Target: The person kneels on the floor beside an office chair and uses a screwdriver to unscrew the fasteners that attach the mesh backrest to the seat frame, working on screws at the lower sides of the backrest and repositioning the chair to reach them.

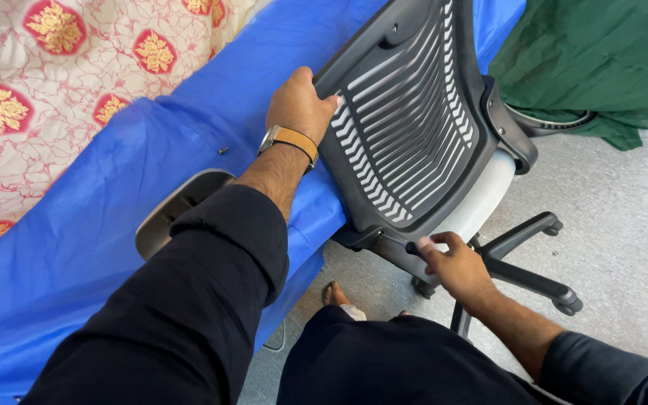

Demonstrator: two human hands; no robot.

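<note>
Office chair (421,127) tipped back against the blue sheet (76,247) covering a raised surface, wheeled base (534,262) over the grey floor (624,210). Left hand (301,105), with a tan-strapped watch (288,140), closed around the edge of the slatted backrest. Right hand (455,262) gripping a dark handle (412,247) at the joint beneath the backrest. Small screw (223,150) lying loose on the sheet, near the left wrist

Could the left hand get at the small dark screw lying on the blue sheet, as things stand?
Probably yes. The left hand grips the edge of the chair backrest, and the screw lies on the open blue sheet just beside the wrist, with nothing between them; the hand would have to let go first.
</note>
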